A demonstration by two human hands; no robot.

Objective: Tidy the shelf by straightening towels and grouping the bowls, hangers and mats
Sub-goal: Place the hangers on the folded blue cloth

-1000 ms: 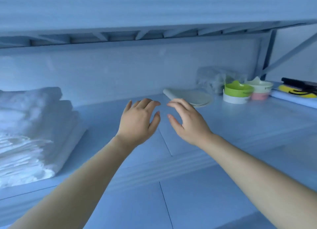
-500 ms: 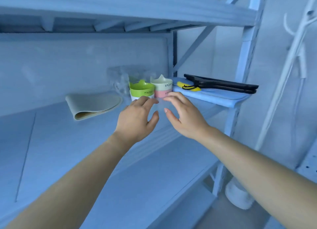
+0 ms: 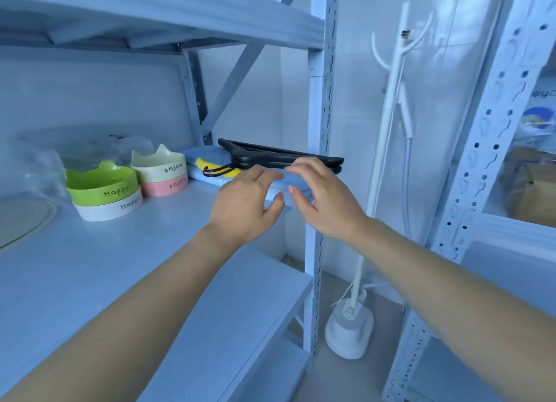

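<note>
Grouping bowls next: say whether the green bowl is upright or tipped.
Upright: green bowl sits rim-up, stacked on a white bowl.

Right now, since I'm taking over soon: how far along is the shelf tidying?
Done, apparently: the green-on-white bowl stack sits beside the cream-on-pink bowl stack. In hand: the left grip and right grip, both open, hover by the black hangers lying on the blue mat. Left: the round mat lies apart at far left; towels are out of view.
</note>
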